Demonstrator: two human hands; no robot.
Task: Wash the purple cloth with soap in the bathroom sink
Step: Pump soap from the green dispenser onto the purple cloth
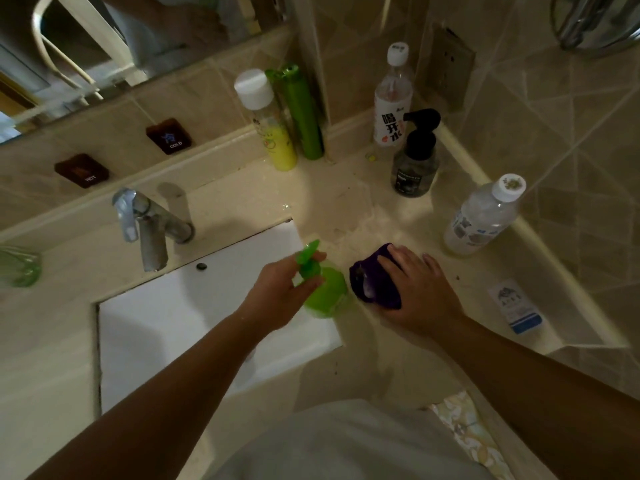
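Observation:
A bunched purple cloth [372,284] lies on the beige counter just right of the white sink [180,317]. My right hand [420,292] rests on top of it, fingers spread over its right side. A green pump soap bottle [327,289] stands at the sink's right rim, next to the cloth. My left hand [280,292] is at the bottle's pump head and neck, fingers curled around it. The chrome tap [149,226] stands behind the sink; no water is seen running.
Along the back wall stand a yellow bottle [273,133], a green bottle [303,116], a clear water bottle [393,102] and a black pump dispenser [415,157]. Another clear bottle [483,216] stands at the right; a small packet [517,306] lies near the counter edge. A green dish [19,266] sits far left.

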